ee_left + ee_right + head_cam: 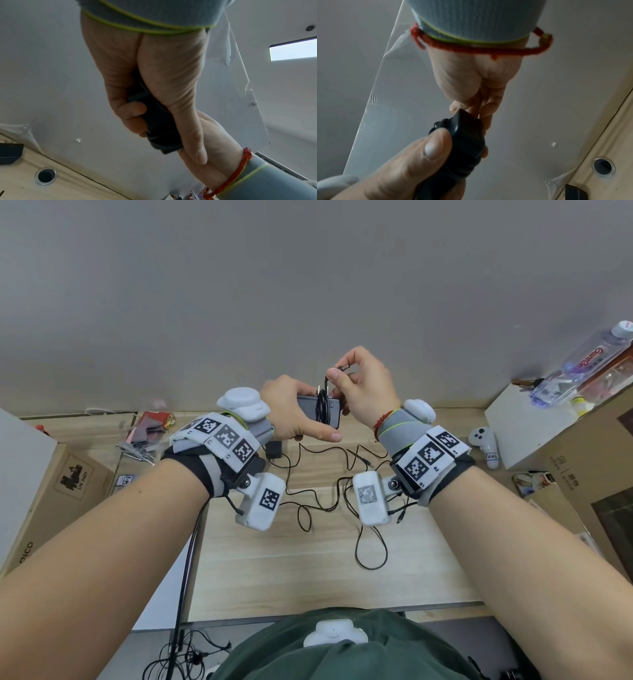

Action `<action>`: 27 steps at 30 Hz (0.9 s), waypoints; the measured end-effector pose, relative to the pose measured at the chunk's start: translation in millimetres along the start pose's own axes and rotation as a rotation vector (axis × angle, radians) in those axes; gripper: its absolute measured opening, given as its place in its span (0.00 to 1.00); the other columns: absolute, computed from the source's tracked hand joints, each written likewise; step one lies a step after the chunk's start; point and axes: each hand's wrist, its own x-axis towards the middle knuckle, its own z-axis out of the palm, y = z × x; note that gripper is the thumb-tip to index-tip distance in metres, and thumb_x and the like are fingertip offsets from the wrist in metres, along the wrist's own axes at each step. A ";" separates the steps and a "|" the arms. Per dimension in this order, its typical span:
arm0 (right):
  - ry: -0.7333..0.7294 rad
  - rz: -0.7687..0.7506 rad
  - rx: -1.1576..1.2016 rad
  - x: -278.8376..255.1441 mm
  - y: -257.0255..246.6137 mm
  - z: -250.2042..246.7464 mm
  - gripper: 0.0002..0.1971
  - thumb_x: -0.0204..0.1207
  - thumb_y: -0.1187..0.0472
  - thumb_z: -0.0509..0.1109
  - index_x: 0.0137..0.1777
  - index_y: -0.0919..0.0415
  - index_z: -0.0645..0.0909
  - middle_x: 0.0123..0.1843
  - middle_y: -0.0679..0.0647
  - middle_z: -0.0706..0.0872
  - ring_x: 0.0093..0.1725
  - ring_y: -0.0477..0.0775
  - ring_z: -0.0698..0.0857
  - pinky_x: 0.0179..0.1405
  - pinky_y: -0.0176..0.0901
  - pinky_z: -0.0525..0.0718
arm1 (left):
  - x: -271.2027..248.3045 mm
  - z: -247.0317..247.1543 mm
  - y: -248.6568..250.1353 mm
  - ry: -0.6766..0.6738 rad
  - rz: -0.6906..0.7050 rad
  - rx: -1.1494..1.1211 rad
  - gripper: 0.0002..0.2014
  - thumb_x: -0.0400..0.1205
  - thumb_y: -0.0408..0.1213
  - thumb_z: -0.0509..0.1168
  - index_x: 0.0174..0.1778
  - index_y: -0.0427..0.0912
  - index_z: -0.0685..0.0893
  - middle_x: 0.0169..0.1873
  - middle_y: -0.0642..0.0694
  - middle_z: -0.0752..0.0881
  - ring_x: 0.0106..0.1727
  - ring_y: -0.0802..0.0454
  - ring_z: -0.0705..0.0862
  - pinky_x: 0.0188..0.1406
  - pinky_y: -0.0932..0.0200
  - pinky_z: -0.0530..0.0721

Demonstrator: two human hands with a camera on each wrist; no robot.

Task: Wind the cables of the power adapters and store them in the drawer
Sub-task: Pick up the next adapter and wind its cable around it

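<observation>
Above the table I hold a black power adapter (318, 412) with its thin black cable wound round the middle. My left hand (291, 412) grips the adapter body, thumb under it; the left wrist view shows the same adapter (157, 128) in the curled fingers. My right hand (356, 392) pinches the cable's free end with the barrel plug (343, 368) just above the windings. In the right wrist view the adapter (465, 138) sits below the right fingers. A second black adapter (275, 449) lies on the wooden table (274, 559), its loose cable (318, 491) sprawled out. No drawer shows.
Cardboard boxes (51, 501) stand at the left and right. A white box (527, 422) at the right carries a water bottle (582, 364); a white controller (484, 445) lies beside it. Small clutter (147, 433) sits at the back left. A cable hole (45, 175) is in the tabletop.
</observation>
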 end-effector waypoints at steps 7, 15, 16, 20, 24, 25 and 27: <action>-0.268 0.231 0.134 -2.9 2.2 -1.0 0.08 0.81 0.61 0.72 0.43 0.59 0.76 0.35 0.60 0.86 0.32 0.59 0.83 0.32 0.47 0.85 | -6.7 3.9 -13.2 -0.028 0.062 0.066 0.28 0.55 0.66 0.81 0.49 0.59 0.90 0.33 0.53 0.89 0.37 0.56 0.85 0.35 0.59 0.80; -0.252 0.353 0.230 -23.9 22.9 14.0 0.08 0.81 0.66 0.67 0.40 0.57 0.80 0.39 0.55 0.84 0.31 0.53 0.84 0.33 0.43 0.85 | -5.6 23.3 -33.1 0.019 0.022 0.038 0.35 0.54 0.68 0.79 0.49 0.51 0.80 0.39 0.55 0.85 0.39 0.54 0.85 0.37 0.56 0.83; -0.233 0.362 0.230 -27.6 27.0 17.8 0.08 0.82 0.65 0.67 0.41 0.57 0.81 0.39 0.56 0.84 0.32 0.54 0.84 0.34 0.44 0.86 | -5.5 27.5 -36.6 0.006 0.007 -0.045 0.32 0.59 0.65 0.79 0.50 0.49 0.80 0.38 0.53 0.86 0.34 0.52 0.87 0.33 0.55 0.85; -0.194 0.421 0.317 -44.7 38.7 30.7 0.13 0.88 0.57 0.61 0.45 0.56 0.85 0.44 0.59 0.85 0.41 0.60 0.86 0.45 0.57 0.91 | -1.6 40.6 -52.2 0.009 0.002 -0.308 0.14 0.79 0.56 0.69 0.41 0.49 0.82 0.35 0.52 0.86 0.31 0.42 0.89 0.28 0.46 0.90; -0.123 0.517 0.390 -63.2 49.0 33.6 0.17 0.89 0.53 0.58 0.55 0.61 0.86 0.51 0.62 0.87 0.43 0.59 0.89 0.45 0.53 0.92 | 4.9 53.8 -68.0 -0.044 0.017 -0.406 0.11 0.83 0.47 0.69 0.44 0.42 0.85 0.38 0.46 0.85 0.35 0.50 0.88 0.29 0.58 0.88; -0.098 0.546 0.410 -70.5 54.3 32.9 0.17 0.89 0.52 0.58 0.56 0.61 0.86 0.52 0.62 0.88 0.42 0.61 0.90 0.47 0.54 0.92 | 6.2 61.7 -71.3 -0.070 0.004 -0.435 0.11 0.83 0.45 0.68 0.47 0.39 0.85 0.40 0.44 0.85 0.36 0.49 0.88 0.29 0.59 0.88; -0.072 0.589 0.447 -81.0 60.1 32.5 0.18 0.88 0.50 0.58 0.58 0.61 0.86 0.54 0.63 0.88 0.44 0.65 0.90 0.52 0.59 0.91 | 6.4 74.0 -75.5 -0.083 -0.034 -0.499 0.12 0.85 0.42 0.66 0.52 0.34 0.83 0.42 0.41 0.84 0.39 0.45 0.87 0.31 0.55 0.91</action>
